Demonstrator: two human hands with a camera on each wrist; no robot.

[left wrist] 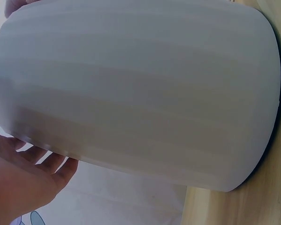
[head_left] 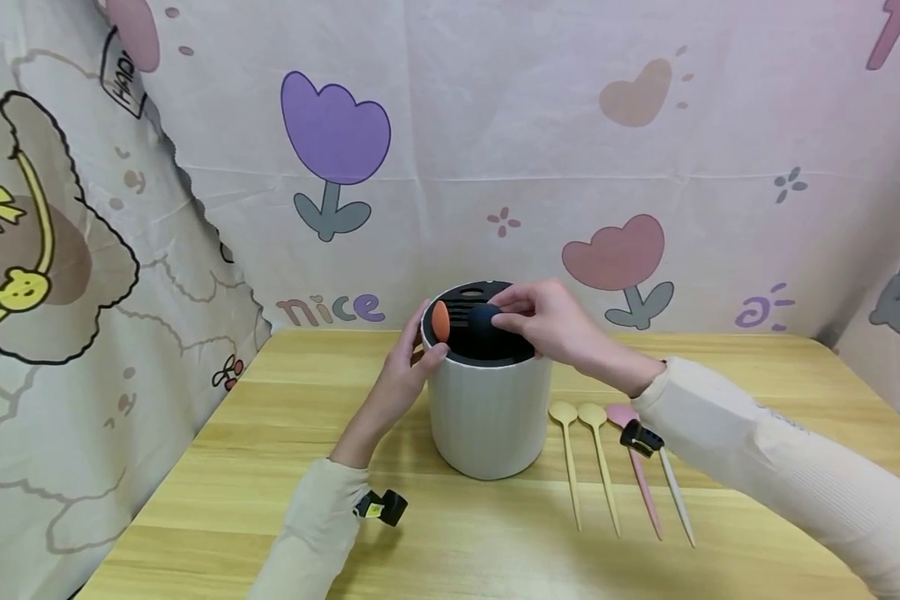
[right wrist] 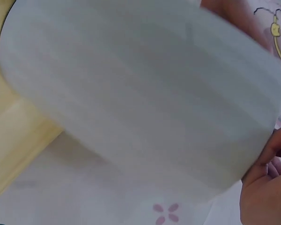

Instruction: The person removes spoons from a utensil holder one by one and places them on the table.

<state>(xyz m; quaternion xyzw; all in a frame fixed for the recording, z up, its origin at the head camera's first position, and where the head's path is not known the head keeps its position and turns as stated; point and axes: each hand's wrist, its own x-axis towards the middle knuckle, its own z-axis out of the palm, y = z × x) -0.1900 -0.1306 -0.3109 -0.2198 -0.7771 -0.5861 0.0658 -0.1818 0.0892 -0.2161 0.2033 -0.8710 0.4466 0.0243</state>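
A white ribbed utensil holder with a black slotted insert at its top stands upright on the table. My left hand grips its left side near the rim, with the thumb in front and the fingers wrapped behind, as the left wrist view also shows. With thumb and fingertips, my right hand pinches the round head of a dark navy spoon over the opening; its lower part is hidden in the holder. Beside my left thumb, an orange oval utensil head sticks up at the rim.
Right of the holder lie two cream spoons, a pink spoon and a pale grey utensil, its head hidden by the right wrist camera. Printed cloth hangs behind the wooden table.
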